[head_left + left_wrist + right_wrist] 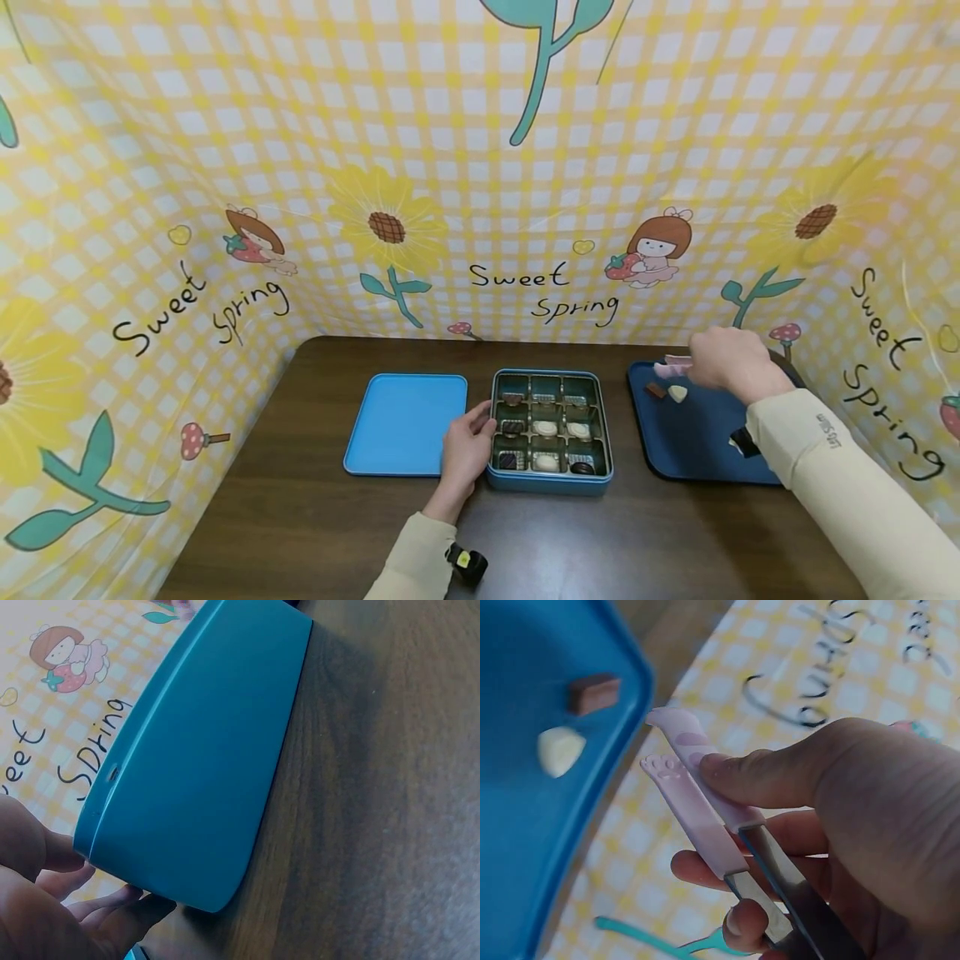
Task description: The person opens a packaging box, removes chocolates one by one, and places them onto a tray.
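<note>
A teal tin box (550, 433) with compartments stands mid-table, holding several chocolates, dark and white. My left hand (467, 450) rests against its left side (195, 787), fingers (120, 907) touching the lower corner. My right hand (731, 362) hovers over the dark blue tray (697, 433) and holds pink-tipped metal tongs (705, 802), which grip nothing. A brown chocolate (594, 692) and a white chocolate (559, 750) lie on the tray (525, 825) just below the tong tips. In the head view these are the brown chocolate (656, 389) and the white chocolate (678, 393).
The box's light blue lid (406, 423) lies flat left of the box. A dark wrapped piece (743, 442) sits on the tray near my right sleeve. The brown table (315, 517) is walled by a yellow checked cloth (480, 167) on three sides.
</note>
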Tool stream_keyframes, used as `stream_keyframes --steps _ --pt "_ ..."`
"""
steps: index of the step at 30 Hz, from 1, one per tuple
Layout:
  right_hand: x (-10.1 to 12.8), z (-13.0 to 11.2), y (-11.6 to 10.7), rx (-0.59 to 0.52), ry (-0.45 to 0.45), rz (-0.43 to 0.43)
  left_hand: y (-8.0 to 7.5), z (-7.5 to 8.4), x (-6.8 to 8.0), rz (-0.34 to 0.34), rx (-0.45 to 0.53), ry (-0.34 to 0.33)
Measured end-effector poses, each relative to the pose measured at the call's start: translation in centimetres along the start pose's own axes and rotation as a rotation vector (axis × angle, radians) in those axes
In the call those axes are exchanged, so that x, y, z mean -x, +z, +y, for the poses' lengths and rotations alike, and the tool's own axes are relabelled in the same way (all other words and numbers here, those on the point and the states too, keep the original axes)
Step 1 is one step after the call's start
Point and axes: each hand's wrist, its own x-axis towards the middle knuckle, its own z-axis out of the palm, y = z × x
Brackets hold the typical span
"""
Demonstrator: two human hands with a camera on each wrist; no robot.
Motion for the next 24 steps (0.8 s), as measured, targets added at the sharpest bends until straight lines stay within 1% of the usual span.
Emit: stream_keyframes --steps 7,11,15,21,24 --pt "0.0 -3.6 -1.7 0.01 -0.061 0.08 -0.1 0.2 0.2 -0.003 0.003 0.013" --pt "-0.2 -5.6 -2.4 -0.005 -0.121 0.12 -0.1 0.1 0.2 -0.004 0.006 0.017" --pt "-0.8 -7.6 -2.7 -0.047 -0.195 0.132 -0.1 0.1 0.1 0.002 0.009 0.016" --pt "-1.4 -10.6 -3.0 -0.125 -0.299 0.127 0.0 0.0 0.1 -0.012 0.027 0.009" --pt "-1.7 -12.0 -3.0 -0.12 -0.341 0.143 0.0 0.0 0.1 -0.009 0.028 0.006"
